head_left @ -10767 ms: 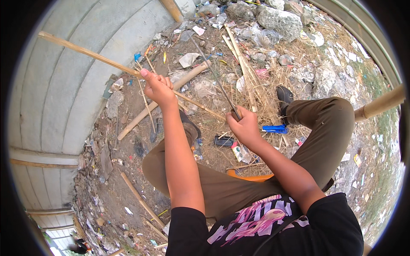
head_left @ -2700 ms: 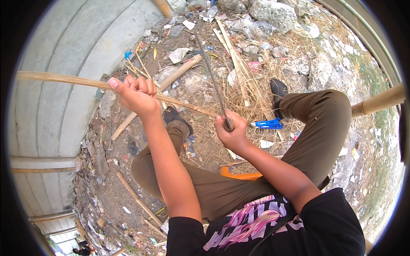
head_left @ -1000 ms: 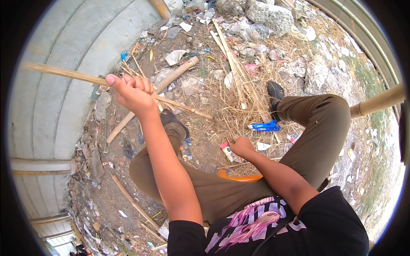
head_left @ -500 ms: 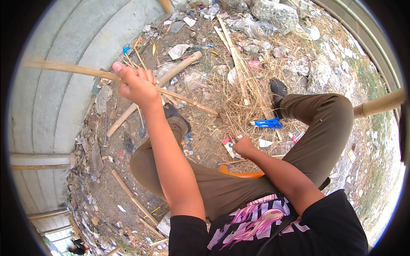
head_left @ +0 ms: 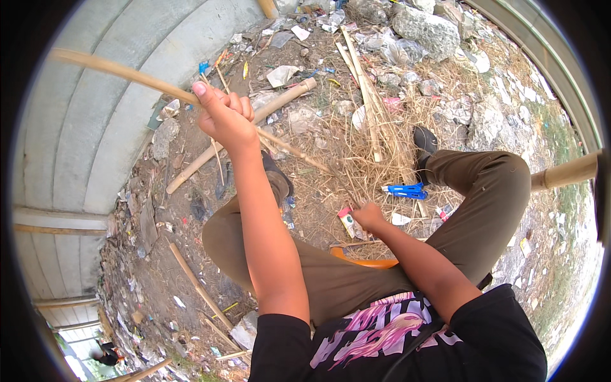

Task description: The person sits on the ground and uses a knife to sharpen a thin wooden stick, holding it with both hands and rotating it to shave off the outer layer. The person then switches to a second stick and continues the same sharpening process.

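A long, thin bamboo strip (head_left: 127,73) slants from the upper left down toward the middle, well above the ground. My left hand (head_left: 230,122) is closed round it with the thumb along the top. The strip's lower end comes down close to my right hand (head_left: 370,218), which is closed in front of my lap. A thin dark length shows just beyond the right fingers; what it is I cannot make out. Beside that hand lies a small red and white packet (head_left: 347,221). A blue plastic tool (head_left: 406,191) rests on the ground by my right foot.
A thick bamboo pole (head_left: 280,100) lies beyond my left foot. Split bamboo strips (head_left: 366,95) and dry shavings (head_left: 388,143) lie ahead, with rocks (head_left: 426,32) farther off. A grey wall (head_left: 159,63) curves along the left. Below my lap shows an orange edge (head_left: 369,261).
The view has shifted slightly, so the scene sits farther right. The bamboo strip, blurred earlier at its far end, now tilts more steeply. My left hand still grips it.
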`<state>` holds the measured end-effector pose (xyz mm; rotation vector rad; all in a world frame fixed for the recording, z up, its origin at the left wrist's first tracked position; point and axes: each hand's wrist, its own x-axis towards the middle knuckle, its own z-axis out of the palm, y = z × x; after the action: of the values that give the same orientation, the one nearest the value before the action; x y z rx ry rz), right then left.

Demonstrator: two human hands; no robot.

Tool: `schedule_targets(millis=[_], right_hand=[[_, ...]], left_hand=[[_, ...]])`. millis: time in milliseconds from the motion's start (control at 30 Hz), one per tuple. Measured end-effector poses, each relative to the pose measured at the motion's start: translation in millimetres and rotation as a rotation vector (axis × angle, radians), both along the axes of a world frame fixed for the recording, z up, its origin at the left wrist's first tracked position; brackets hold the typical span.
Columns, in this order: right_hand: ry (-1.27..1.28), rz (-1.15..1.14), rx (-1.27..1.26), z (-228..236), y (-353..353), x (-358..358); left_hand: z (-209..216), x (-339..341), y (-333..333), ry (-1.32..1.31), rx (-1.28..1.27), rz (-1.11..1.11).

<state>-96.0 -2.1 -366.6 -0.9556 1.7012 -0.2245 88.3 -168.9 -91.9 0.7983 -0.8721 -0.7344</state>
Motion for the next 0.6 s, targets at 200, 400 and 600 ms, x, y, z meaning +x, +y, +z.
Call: schedule_targets(millis=[200,400,600], right_hand=[[-0.165,-0.176,-0.116,47.4,-21.3,7.4],[-0.274,-0.197,-0.931,121.5,-20.1,17.7],[0.009,-0.157,0.118,5.1,15.8,6.2]], left_hand=[[-4.7,5.7,0.7,0.015,-0.002,-0.002],[-2.5,-0.8,0.9,0.019,-0.020,-0.006],[-1.0,3.4,-3.8,-0.010,-0.012,-0.005]])
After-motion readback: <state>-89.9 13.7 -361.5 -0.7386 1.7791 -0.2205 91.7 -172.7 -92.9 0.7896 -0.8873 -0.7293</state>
